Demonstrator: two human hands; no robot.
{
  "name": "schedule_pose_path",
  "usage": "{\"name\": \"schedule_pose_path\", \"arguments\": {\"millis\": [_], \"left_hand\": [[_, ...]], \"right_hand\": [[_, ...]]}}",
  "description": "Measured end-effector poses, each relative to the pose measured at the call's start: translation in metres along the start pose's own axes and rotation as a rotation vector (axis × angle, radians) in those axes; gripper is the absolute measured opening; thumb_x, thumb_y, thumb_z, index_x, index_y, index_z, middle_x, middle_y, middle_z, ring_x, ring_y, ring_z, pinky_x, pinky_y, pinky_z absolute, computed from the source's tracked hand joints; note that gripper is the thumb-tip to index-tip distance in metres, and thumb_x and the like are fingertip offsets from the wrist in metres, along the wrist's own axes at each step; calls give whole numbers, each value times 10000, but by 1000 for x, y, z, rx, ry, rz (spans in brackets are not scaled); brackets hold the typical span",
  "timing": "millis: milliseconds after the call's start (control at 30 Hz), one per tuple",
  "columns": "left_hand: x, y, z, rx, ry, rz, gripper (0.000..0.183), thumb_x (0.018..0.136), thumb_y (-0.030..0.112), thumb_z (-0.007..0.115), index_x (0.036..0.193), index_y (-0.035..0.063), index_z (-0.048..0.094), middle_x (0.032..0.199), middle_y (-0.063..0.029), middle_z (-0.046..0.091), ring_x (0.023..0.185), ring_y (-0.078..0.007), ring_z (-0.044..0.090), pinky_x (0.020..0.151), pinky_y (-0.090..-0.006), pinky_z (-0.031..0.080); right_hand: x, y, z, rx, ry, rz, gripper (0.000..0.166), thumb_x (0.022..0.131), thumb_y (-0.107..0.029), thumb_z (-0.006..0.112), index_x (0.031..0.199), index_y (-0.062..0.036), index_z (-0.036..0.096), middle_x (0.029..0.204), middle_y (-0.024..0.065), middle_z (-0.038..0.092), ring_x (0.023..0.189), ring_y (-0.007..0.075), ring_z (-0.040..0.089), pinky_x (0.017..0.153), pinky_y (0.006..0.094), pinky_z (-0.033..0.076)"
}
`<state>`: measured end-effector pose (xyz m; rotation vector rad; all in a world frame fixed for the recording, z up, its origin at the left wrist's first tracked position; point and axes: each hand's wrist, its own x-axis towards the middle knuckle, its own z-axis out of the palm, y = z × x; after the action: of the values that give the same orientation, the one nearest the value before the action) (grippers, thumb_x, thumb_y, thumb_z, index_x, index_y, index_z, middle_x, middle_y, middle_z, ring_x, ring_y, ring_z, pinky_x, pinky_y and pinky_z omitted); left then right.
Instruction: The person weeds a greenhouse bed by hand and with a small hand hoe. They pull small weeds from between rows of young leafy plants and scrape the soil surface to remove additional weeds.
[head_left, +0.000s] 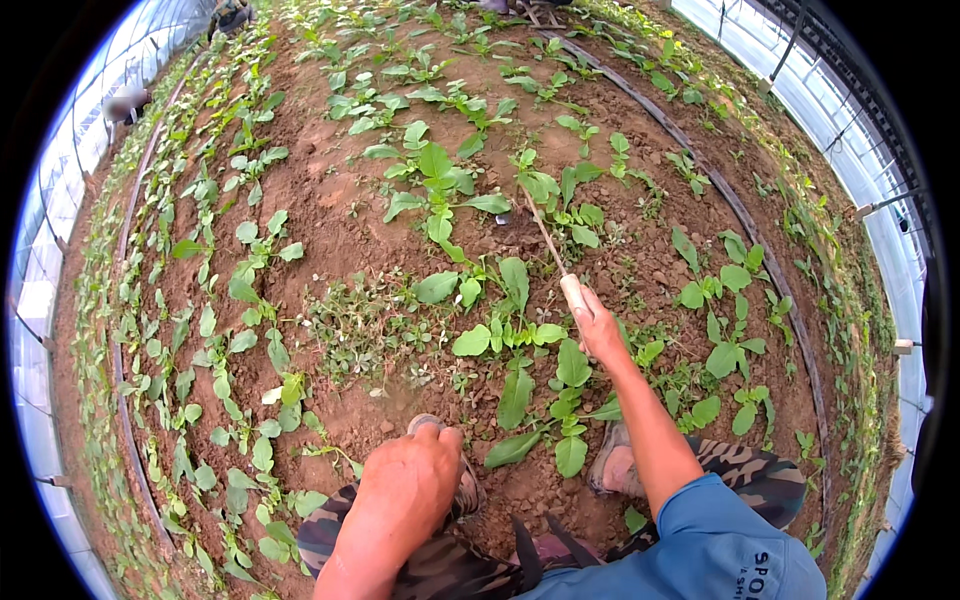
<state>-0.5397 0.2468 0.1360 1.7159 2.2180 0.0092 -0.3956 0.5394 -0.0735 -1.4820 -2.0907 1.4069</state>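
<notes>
My right hand (600, 330) grips the pale wooden handle of a hand hoe (571, 289). Its thin rusty shank slants away from me, and what looks like its small bright blade (502, 218) touches the soil among leafy seedlings. A broad-leaved green plant (437, 184) grows just left of the blade, with another (574, 214) to the right of the shank. Over my left knee and shoe lies my left hand (416, 469), back upward and fingers curled under; whether anything is in it is hidden. Low weeds (367, 330) cover a patch ahead of it.
Leafy seedlings (262, 247) stand in rows on both sides. Dark drip hoses (720, 180) run along the bed at right and left. My shoes (615, 465) are close to plants. Greenhouse plastic walls (832, 112) bound the bed; other people (127, 105) are far off.
</notes>
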Motion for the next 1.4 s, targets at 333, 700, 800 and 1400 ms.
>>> {"name": "schedule_pose_path", "arguments": {"millis": [333,700,800,1400], "left_hand": [[-6,-10,1,-28,-15,-52,202,800,181,628,872,38,505,776,-120,552,695,-296,607,593,-388,491],[4,-2,2,-1,9,-25,209,816,185,613,923,36,514,802,-136,569,704,-306,615,587,-404,496],[3,1,1,-31,20,-11,210,819,190,614,913,35,509,801,-138,566,722,-322,611,599,-416,493],[7,4,-5,-93,-35,-47,201,798,194,641,858,41,525,772,-121,553,715,-328,598,614,-418,496]], "right_hand": [[-83,34,45,66,16,-52,528,910,-234,484,1417,-175,353,954,178,646,481,202,577,508,329,494],[25,-38,89,89,-103,17,563,936,-185,448,1448,-281,235,1011,183,602,586,236,603,523,348,523],[-10,11,99,-64,-103,-211,599,932,-192,444,1457,-313,184,1027,179,624,622,260,628,598,380,525],[3,-6,121,-158,-86,-221,580,916,-221,467,1446,-287,242,816,171,638,601,268,622,635,394,510]]}}
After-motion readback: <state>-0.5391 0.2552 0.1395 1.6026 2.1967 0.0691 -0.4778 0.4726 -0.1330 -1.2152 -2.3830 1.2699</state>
